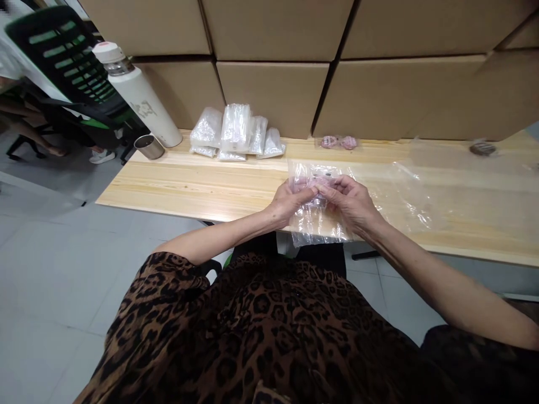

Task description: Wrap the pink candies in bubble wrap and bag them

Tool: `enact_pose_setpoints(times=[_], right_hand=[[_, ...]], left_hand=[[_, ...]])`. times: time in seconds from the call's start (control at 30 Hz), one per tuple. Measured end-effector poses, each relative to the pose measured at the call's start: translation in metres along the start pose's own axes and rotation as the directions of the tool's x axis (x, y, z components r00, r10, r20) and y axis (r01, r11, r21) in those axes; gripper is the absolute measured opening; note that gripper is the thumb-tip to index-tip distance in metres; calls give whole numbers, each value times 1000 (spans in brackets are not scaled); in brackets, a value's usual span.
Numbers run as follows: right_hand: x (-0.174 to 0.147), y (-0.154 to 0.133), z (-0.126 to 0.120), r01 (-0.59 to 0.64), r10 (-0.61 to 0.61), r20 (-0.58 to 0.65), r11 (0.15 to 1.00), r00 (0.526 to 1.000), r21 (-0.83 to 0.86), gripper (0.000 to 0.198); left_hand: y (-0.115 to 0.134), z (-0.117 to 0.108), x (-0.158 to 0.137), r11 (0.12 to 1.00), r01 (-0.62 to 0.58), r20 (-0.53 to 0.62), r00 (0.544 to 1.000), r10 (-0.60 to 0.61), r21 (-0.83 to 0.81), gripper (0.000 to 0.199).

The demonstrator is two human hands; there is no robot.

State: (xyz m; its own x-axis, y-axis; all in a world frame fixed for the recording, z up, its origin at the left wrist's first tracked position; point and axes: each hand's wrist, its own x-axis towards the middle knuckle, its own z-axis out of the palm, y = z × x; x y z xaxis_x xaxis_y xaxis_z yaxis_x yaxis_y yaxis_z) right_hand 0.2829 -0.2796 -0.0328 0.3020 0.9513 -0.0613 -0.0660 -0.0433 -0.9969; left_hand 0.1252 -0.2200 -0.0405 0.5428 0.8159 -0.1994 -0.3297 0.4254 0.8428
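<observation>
- A white insulated bottle [138,92] with a pale screw cap is leaning at the table's ten o'clock corner, and a small steel cup [149,147] is lying on its side just beside the bottle's base.
- A cluster of filled clear plastic packets [236,133] is standing at eleven o'clock from the hands, against the brown cardboard boxes [273,95] that are walling off the back of the table.
- The left hand [290,201] is curling inward, its thumb and fingertips pinching the left part of a clear crinkled plastic bag [319,220].
- That bag is sitting right between the two hands at the near edge of the light wooden table [202,185], its long axis running from twelve to six o'clock, its lower end hanging past the edge.
- Something pinkish is showing through the film at the bag's top; what it is cannot be told.
- The right hand [350,201] is meeting the left at the bag's middle, fingers bent and pinching the same film; both hands are equally near, touching it.
- A pair of small pink ruffled items [338,142] is lying at twelve o'clock, well apart from the hands.
- A wide sheet of clear loose plastic [404,193] is spreading out at three o'clock, just beside the right hand.
- A small dark object [482,148] is resting at two o'clock, too blurred to identify.
</observation>
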Motion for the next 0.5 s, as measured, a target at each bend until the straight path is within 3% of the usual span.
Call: enact_pose_setpoints(times=[0.17, 0.27, 0.5], right_hand=[[2, 1, -1, -60, 58, 93, 998, 994, 10, 64], [0, 4, -1, -21, 22, 123, 1000, 992, -13, 60], [-3, 9, 1, 49, -51, 72, 998, 996, 30, 55]], left_hand=[[2, -7, -5, 999, 28, 36, 999, -29, 25, 27], [2, -8, -7, 998, 25, 50, 998, -28, 57, 24], [0, -5, -7, 999, 25, 41, 999, -26, 33, 10]])
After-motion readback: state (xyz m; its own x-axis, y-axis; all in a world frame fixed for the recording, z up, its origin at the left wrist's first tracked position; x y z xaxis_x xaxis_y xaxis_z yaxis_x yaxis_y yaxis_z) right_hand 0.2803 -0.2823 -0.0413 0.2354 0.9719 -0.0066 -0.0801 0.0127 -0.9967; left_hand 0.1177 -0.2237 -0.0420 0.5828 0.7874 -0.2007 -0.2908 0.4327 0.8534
